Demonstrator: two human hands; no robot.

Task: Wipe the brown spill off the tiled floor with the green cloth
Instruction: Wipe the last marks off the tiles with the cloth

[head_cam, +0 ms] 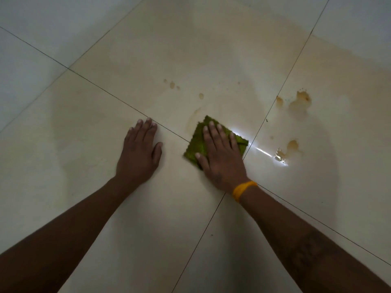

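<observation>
Grip: right hand (pixel 220 153) flat, fingers straight, pressing green cloth (pixel 198 144) at frame centre; left hand (pixel 139 153) flat, fingers spread, on tiled floor (pixel 84 123) just left. Brown spill (pixel 300 101): patches at centre right, small drops above cloth. Yellow wristband (pixel 243 190) on right wrist.

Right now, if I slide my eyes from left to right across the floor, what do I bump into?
Left hand → green cloth under the right hand → brown puddle.
</observation>
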